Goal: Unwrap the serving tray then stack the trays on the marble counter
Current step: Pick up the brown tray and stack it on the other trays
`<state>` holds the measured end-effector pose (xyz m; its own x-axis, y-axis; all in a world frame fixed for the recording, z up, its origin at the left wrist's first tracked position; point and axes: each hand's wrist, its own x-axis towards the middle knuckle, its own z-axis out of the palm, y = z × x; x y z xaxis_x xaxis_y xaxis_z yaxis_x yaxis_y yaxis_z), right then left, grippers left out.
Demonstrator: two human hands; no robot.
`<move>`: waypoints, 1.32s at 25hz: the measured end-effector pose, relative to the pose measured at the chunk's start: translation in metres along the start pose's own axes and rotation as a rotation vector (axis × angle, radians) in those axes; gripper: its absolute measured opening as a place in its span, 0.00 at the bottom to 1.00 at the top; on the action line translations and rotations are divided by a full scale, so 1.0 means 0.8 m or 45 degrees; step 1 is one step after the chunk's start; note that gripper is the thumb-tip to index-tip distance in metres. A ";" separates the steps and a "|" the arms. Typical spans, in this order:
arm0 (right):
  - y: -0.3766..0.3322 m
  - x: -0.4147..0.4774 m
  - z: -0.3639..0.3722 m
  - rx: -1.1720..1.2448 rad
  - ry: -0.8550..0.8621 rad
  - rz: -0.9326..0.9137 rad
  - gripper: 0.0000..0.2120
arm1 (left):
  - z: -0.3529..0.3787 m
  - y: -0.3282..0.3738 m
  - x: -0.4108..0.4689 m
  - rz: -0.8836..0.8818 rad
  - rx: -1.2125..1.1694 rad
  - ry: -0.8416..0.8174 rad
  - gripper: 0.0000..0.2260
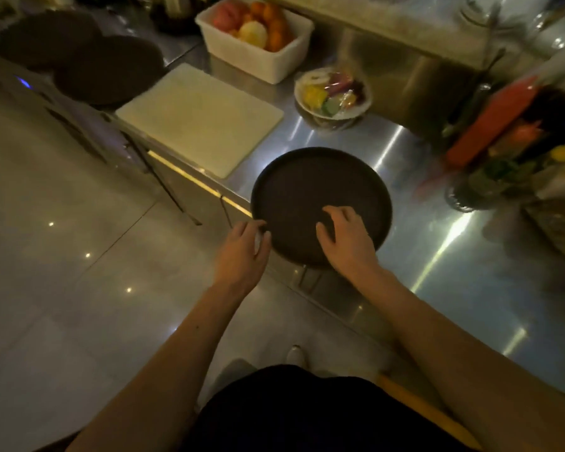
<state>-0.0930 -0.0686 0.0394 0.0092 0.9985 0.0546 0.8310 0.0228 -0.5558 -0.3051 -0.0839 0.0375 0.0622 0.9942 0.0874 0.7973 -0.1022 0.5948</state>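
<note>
A round dark serving tray (320, 181) lies on the steel counter, its near edge hanging a little over the counter's front. My left hand (242, 252) is at the tray's left rim, fingers curled around something small and pale, perhaps wrap. My right hand (346, 236) rests on the tray's near surface with fingers bent, pinching at it. Any film on the tray is too faint to make out. Two more round dark trays (46, 37) (108, 70) lie overlapping at the far left.
A pale cutting board (199, 119) lies left of the tray. Behind it stand a white tub of fruit (268, 60) and a wrapped bowl of fruit (333, 93). Bottles and garnishes (503, 132) crowd the right. Tiled floor (62, 256) is on the left.
</note>
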 end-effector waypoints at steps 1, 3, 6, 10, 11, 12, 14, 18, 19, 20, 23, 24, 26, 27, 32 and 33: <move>0.012 0.003 -0.007 0.017 0.021 0.048 0.21 | 0.007 0.009 0.014 0.045 0.035 -0.046 0.16; 0.031 0.012 -0.017 0.036 0.046 0.131 0.21 | 0.021 0.020 0.042 0.134 0.083 -0.112 0.16; 0.056 0.027 -0.024 0.013 0.068 0.304 0.22 | 0.037 0.020 0.084 0.156 0.164 -0.189 0.17; 0.085 0.047 -0.025 -0.046 0.061 0.497 0.24 | 0.050 0.003 0.138 0.075 0.269 -0.260 0.19; 0.089 0.054 -0.025 -0.054 0.066 0.564 0.24 | 0.052 -0.002 0.153 0.056 0.272 -0.304 0.20; 0.092 0.057 -0.025 -0.065 0.061 0.620 0.24 | 0.052 -0.008 0.161 0.017 0.270 -0.341 0.21; 0.095 0.065 -0.020 -0.094 0.043 0.715 0.25 | 0.052 -0.020 0.176 -0.066 0.257 -0.399 0.23; 0.106 0.075 -0.007 -0.085 0.019 0.915 0.24 | 0.056 -0.044 0.206 -0.173 0.151 -0.483 0.27; 0.111 0.076 -0.005 -0.077 0.025 0.971 0.24 | 0.058 -0.048 0.211 -0.191 0.116 -0.501 0.28; 0.115 0.075 -0.002 -0.071 0.026 1.020 0.25 | 0.059 -0.051 0.215 -0.211 0.091 -0.513 0.28; 0.126 0.072 0.005 -0.025 0.004 1.099 0.26 | 0.062 -0.057 0.225 -0.286 0.041 -0.491 0.28; 0.130 0.072 0.007 -0.003 -0.012 1.099 0.25 | 0.063 -0.058 0.228 -0.312 0.035 -0.477 0.28; 0.137 0.076 0.010 0.041 -0.029 1.101 0.24 | 0.067 -0.061 0.232 -0.369 0.016 -0.489 0.28; 0.140 0.078 0.010 0.070 -0.025 1.113 0.24 | 0.069 -0.061 0.233 -0.416 -0.015 -0.511 0.28; 0.159 0.073 0.014 0.236 -0.052 1.210 0.23 | 0.080 -0.053 0.231 -0.596 -0.041 -0.526 0.26; 0.162 0.073 0.017 0.313 -0.049 1.245 0.22 | 0.081 -0.052 0.233 -0.634 -0.034 -0.533 0.25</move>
<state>0.0076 -0.0063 -0.0402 0.6038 0.5854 -0.5410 0.3305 -0.8015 -0.4984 -0.2879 0.1078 -0.0226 -0.0781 0.8508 -0.5196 0.7762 0.3790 0.5039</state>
